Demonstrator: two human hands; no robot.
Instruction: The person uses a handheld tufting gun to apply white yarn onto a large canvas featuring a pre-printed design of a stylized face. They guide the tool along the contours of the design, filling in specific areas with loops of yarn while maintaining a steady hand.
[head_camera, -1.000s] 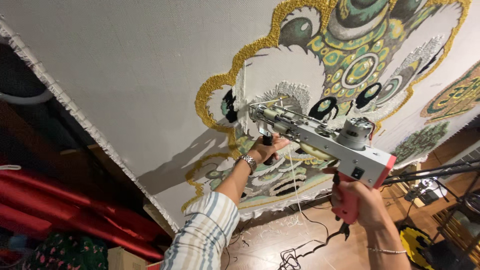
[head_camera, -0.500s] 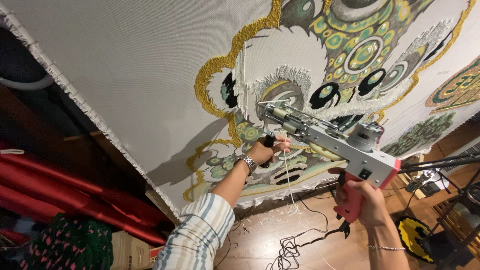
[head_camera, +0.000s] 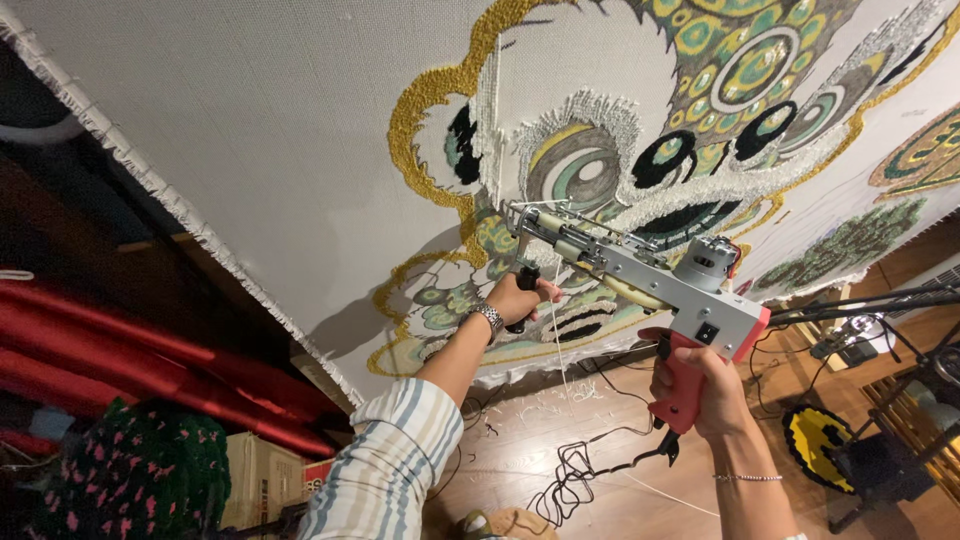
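Note:
I hold a grey tufting gun (head_camera: 640, 270) against a stretched white cloth (head_camera: 250, 130) that carries a partly tufted design in gold, green, black and white (head_camera: 640, 150). My right hand (head_camera: 700, 385) grips the gun's red rear handle. My left hand (head_camera: 520, 298), with a metal watch on the wrist and a striped sleeve, is closed around the black front handle. The needle end of the gun touches the cloth near a gold outline. A white yarn strand (head_camera: 560, 350) hangs down from the gun.
Red fabric (head_camera: 120, 350) and a dark flecked garment (head_camera: 130, 480) lie at the left. A black cable (head_camera: 580, 470) and yarn scraps lie on the wooden floor. A black stand (head_camera: 860, 310) and a yellow-black rug piece (head_camera: 815, 440) sit at the right.
The view has drifted, so the cloth design sits higher and further right in the frame. Both hands keep their hold on the gun, which stays pressed to the cloth.

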